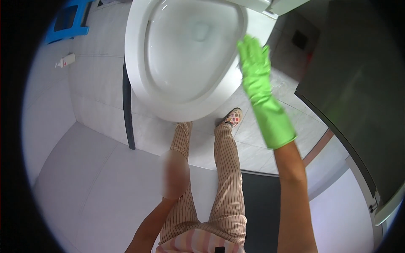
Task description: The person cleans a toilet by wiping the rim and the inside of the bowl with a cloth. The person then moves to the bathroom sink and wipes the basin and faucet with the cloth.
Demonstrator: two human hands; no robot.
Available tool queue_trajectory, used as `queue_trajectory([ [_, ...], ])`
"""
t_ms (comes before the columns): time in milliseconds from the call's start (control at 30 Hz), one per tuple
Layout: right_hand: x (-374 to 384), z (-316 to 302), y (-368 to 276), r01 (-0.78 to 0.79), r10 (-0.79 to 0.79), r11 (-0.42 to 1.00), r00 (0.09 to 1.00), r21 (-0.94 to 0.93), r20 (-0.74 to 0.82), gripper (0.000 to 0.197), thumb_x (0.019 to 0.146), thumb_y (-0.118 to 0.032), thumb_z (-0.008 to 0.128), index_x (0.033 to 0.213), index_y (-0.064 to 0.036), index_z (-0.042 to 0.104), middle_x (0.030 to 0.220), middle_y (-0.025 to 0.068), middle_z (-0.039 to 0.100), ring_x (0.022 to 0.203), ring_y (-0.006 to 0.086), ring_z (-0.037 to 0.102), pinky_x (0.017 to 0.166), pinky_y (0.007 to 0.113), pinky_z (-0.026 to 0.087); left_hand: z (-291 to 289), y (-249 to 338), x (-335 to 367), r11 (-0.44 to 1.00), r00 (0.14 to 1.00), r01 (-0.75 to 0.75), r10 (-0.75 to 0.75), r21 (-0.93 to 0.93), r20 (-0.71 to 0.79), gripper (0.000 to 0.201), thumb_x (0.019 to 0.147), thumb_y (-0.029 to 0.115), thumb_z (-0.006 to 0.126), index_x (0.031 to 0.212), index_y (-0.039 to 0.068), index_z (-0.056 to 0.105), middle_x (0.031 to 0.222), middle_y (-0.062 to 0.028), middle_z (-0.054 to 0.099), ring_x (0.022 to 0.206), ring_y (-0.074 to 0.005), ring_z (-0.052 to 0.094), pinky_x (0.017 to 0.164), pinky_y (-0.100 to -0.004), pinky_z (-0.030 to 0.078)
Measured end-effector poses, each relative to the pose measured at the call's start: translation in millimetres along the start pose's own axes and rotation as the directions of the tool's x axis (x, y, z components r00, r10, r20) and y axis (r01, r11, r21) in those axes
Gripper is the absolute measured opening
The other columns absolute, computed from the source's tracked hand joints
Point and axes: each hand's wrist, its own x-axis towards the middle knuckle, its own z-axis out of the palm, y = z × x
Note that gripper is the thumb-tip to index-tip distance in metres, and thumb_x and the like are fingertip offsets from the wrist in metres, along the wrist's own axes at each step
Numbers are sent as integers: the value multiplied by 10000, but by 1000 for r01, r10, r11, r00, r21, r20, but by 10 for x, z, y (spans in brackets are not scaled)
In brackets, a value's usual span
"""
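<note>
A white toilet bowl (190,111) fills the upper middle, its inside showing and a little water at the bottom. My right hand (255,63) wears a long bright green rubber glove (272,120). It lies along the right side of the toilet rim with the fingers stretched out, and I make out nothing held in it. What is under the palm is hidden. Over my left leg hovers my left hand (174,175), bare and so smeared that its fingers cannot be made out.
A blue plastic stool (69,21) stands at the far left, with a small white bottle (66,60) below it. Dark cabinet (358,84) edges rise on the right. My striped trouser legs (228,168) and a patterned shoe (234,117) are close to the toilet.
</note>
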Motion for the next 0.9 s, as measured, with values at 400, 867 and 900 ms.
queue_trajectory([
  [400, -491, -86, -956, 283, -548, 685, 808, 672, 218, 738, 680, -258, 687, 1318, -49, 381, 1343, 181, 390, 1247, 308, 373, 1083, 440, 226, 174, -187, 162, 986, 988, -153, 155, 66, -25, 904, 690, 296, 702, 1381, 92, 156, 1303, -241, 288, 1048, -405, 458, 772, -455, 493],
  [867, 675, 19, 610, -118, 152, 974, 973, 192, -173, 585, 755, -308, 674, 1250, -72, 473, 1294, 167, 421, 1233, 383, 330, 1040, 467, 239, 447, -335, 169, 990, 990, -138, 139, 42, -30, 918, 692, 311, 699, 1391, 104, 140, 1305, -261, 273, 1052, -420, 449, 779, -460, 493],
  [900, 705, 44, 646, -141, 186, 963, 964, 228, -190, 634, 745, -300, 688, 1271, -54, 435, 1284, 177, 411, 1223, 383, 333, 1039, 460, 250, 399, -306, 163, 988, 989, -147, 148, 35, -25, 920, 692, 311, 699, 1392, 104, 139, 1307, -261, 270, 1056, -421, 446, 782, -461, 491],
])
